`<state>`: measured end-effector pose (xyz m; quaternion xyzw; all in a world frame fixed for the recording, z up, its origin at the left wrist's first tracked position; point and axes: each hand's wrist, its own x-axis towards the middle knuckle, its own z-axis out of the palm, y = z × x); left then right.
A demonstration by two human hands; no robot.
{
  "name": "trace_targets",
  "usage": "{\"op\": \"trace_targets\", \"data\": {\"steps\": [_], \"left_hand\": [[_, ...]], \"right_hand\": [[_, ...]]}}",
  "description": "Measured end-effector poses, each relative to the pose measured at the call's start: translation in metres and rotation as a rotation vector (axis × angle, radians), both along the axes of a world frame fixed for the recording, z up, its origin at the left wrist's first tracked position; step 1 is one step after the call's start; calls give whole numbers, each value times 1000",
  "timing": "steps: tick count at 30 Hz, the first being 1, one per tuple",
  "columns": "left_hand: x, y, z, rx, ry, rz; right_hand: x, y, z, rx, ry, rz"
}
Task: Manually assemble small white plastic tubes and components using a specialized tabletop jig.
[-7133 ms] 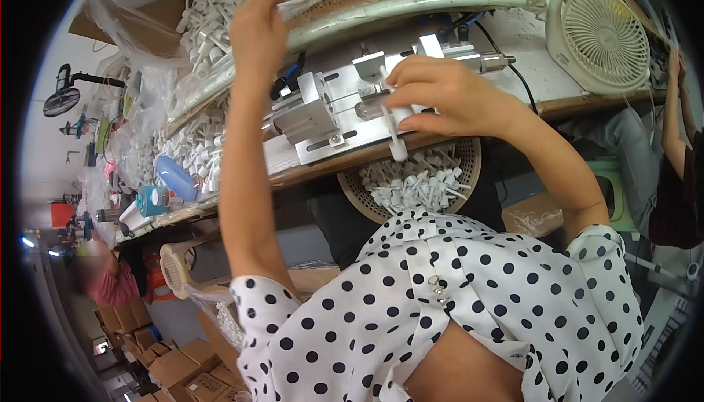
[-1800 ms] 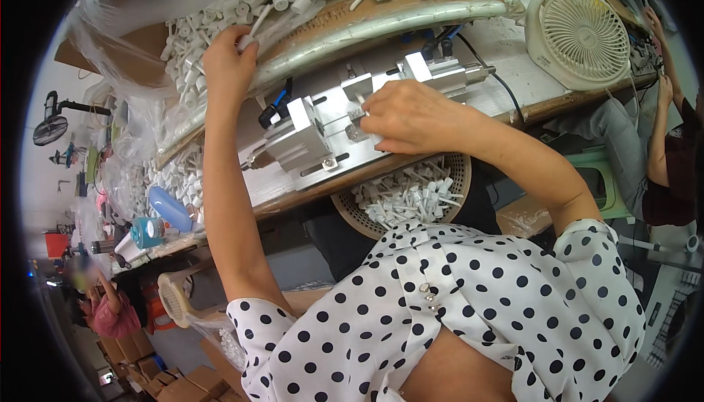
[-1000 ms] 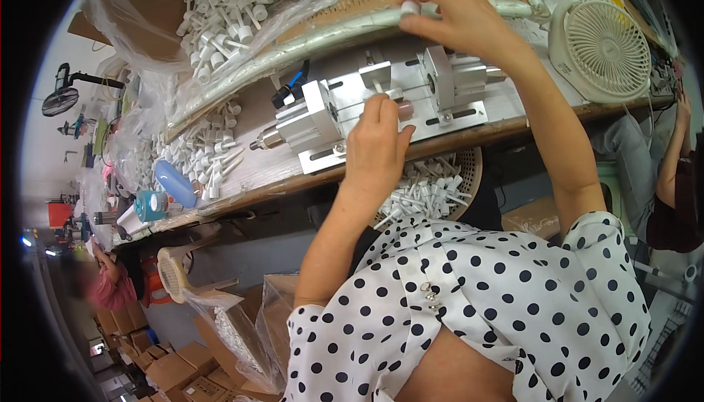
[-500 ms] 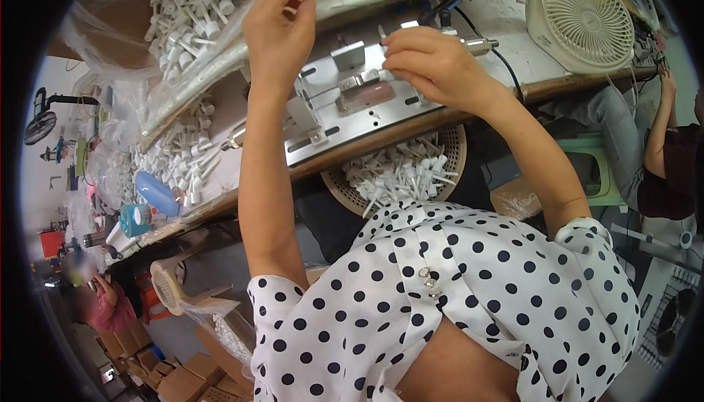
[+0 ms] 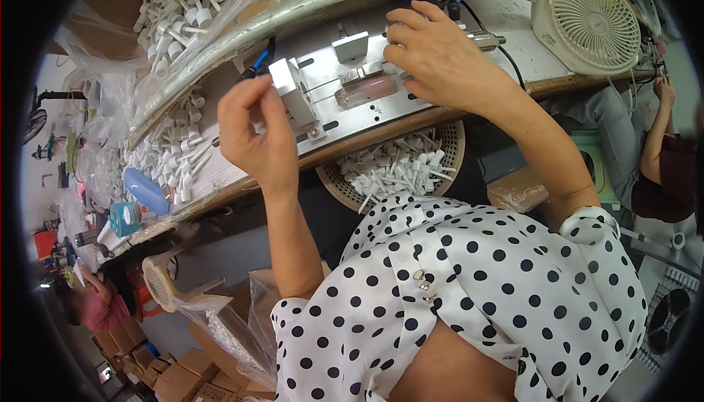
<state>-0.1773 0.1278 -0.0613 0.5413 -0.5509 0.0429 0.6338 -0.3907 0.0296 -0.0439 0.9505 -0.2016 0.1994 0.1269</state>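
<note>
A metal fixture (image 5: 352, 119) lies along the table edge, with a clear pinkish tube (image 5: 367, 92) lying in its middle. Behind the tube stands an upright metal plate (image 5: 351, 48). My left hand (image 5: 258, 134) is beside the fixture's left end block (image 5: 292, 92), fingers curled toward the thumb; anything between the fingertips is hidden. Over the fixture's right end, my right hand (image 5: 447, 61) has its fingers bent down, and what they grip cannot be made out. Below the table edge, a round beige basket (image 5: 456, 154) holds white caps with thin stems (image 5: 396, 171).
More white stemmed caps (image 5: 172, 149) lie left of the fixture and beyond a plastic-wrapped curved rim (image 5: 330, 7). A white fan (image 5: 587, 24) stands at the right. A blue object (image 5: 145, 191) and a teal roll (image 5: 125, 218) sit at the left edge. Other people work on both sides.
My left hand has come down and nearer from above the curved rim to the fixture's left end block. My right hand has shifted slightly, its fingers raised over the right end.
</note>
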Motion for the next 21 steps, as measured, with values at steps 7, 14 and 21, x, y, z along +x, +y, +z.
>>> {"op": "trace_targets", "data": {"steps": [7,14,21], "left_hand": [[-10,36,-19,49,-24,16],[-23,46,-34,135,37,-80],[-65,43,-47,164,-77,-374]], "right_hand": [[-5,5,-1,58,-67,109],[-10,9,-2,1,-44,-65],[4,-6,12,18,219,-101]]}}
